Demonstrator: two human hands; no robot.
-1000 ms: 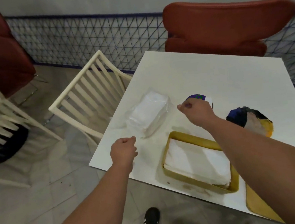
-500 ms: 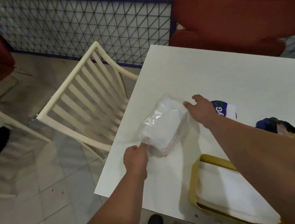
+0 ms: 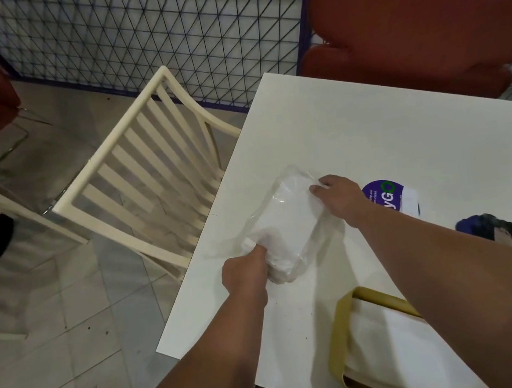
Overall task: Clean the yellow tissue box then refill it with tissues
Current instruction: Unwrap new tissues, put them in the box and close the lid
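A clear plastic pack of white tissues lies on the white table. My left hand grips its near end, fingers curled into the wrapper. My right hand pinches the wrapper at the pack's far end. The yellow tissue box sits open at the table's near right, with white tissues inside, partly hidden by my right forearm.
A purple-and-white labelled container and a dark blue and yellow cloth lie right of the pack. A cream slatted chair stands left of the table, a red chair behind it. A wire fence runs along the wall.
Both hands have closed on the tissue pack: the left went from touching its near corner to gripping it, the right from reaching at the far end to pinching it.
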